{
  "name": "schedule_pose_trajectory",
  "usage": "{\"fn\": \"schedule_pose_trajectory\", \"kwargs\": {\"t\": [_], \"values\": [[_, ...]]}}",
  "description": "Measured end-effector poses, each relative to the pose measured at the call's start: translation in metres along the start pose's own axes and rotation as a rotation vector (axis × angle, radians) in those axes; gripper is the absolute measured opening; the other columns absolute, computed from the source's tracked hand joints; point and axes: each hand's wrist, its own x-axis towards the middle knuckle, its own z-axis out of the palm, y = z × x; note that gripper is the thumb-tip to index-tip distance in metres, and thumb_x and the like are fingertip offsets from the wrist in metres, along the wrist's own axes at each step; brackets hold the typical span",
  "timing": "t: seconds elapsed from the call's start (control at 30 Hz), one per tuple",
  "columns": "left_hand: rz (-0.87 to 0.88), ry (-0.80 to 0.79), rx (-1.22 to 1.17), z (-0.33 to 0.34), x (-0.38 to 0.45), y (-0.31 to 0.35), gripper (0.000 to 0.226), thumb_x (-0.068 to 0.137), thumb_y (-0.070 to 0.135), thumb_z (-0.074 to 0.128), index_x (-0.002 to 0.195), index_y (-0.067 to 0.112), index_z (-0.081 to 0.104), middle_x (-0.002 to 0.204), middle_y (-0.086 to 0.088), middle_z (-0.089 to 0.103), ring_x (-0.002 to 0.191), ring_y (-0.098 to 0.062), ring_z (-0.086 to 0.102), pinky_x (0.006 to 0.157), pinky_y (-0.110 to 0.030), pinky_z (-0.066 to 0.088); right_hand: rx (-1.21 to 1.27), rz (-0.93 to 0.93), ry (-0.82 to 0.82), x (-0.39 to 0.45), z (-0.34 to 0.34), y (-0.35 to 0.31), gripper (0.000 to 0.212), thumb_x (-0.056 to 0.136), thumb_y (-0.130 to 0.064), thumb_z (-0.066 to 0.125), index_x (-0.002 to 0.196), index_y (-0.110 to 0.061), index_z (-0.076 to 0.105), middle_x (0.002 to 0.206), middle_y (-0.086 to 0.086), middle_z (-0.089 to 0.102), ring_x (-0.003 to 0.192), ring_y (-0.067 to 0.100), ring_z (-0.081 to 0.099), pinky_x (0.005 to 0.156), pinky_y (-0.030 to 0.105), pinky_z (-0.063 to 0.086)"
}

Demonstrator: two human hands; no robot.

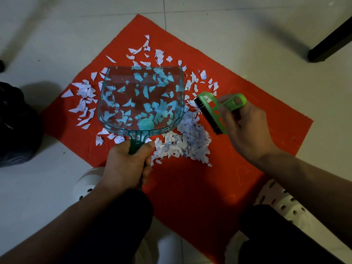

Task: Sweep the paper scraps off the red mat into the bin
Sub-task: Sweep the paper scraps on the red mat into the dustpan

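You see pale floor tiles (247,35), a dark furniture leg (327,46) at two o'clock, and white perforated slippers (285,204) at five and seven.

dustpan (141,98) blocks mat centre, near corner bare

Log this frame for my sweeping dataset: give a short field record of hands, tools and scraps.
left hand: grips the dustpan handle
dustpan: clear teal, over the scraps
right hand: holds the green brush
green brush: bristles down, right of the dustpan
paper scraps: spread on the mat, densest pile near the dustpan's right corner
red mat: on a tiled floor
black bag: at left edge
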Motion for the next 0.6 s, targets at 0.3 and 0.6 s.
{"fn": "schedule_pose_trajectory", "kwargs": {"t": [0.3, 0.6], "values": [[0.000, -0.010, 0.006, -0.0015, 0.0004, 0.0011, 0.038, 0.094, 0.023, 0.061, 0.063, 0.003, 0.049, 0.037, -0.005, 0.045, 0.030, -0.018, 0.038, 0.032, -0.023, 0.034, 0.001, 0.020, 0.030, 0.0029, -0.0003, 0.0044, 0.014, 0.099, -0.015, 0.049, 0.108, -0.012, 0.059, 0.084, -0.004, 0.059, 0.065, 0.007, 0.053, 0.055, 0.016, 0.039], [0.027, -0.025, 0.017, -0.0018, 0.0002, 0.0016, 0.040, 0.094, 0.022, 0.061, 0.061, 0.003, 0.048, 0.038, -0.008, 0.044, 0.029, -0.019, 0.038, 0.033, -0.023, 0.035, -0.006, 0.069, 0.014, 0.0033, -0.0026, 0.0068, 0.014, 0.099, -0.016, 0.049, 0.107, -0.012, 0.061, 0.085, -0.009, 0.058, 0.070, 0.000, 0.055, 0.058, 0.010, 0.040]]}}
